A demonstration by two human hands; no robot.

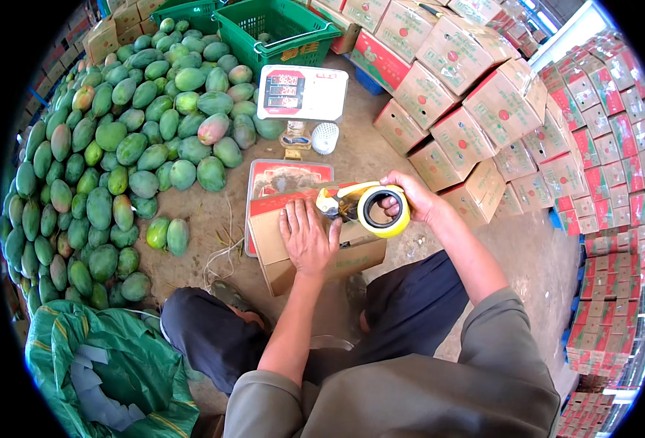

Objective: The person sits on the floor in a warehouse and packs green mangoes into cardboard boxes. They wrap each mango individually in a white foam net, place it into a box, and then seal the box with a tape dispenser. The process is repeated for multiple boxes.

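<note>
A cardboard box (270,246) with a red end panel sits in front of me, partly over the plate (289,174) of a weighing scale. My left hand (307,235) rests flat on top of the box, fingers spread. My right hand (407,200) grips a tape dispenser (330,203) loaded with a yellow roll of packing tape (391,229). The dispenser's cutting end is over the box top, close to my left thumb. Some fingertips of the right hand show through the roll's core. Behind the box stands the scale's display (303,93), with lit red digits.
A large heap of green mangoes (130,148) spreads over the floor at left. Green plastic crates (278,33) stand at the back. Stacked cardboard boxes (459,131) rise at right. An open green sack (152,378) with paper pieces is at lower left. A white perforated cup (325,138) is beside the scale post.
</note>
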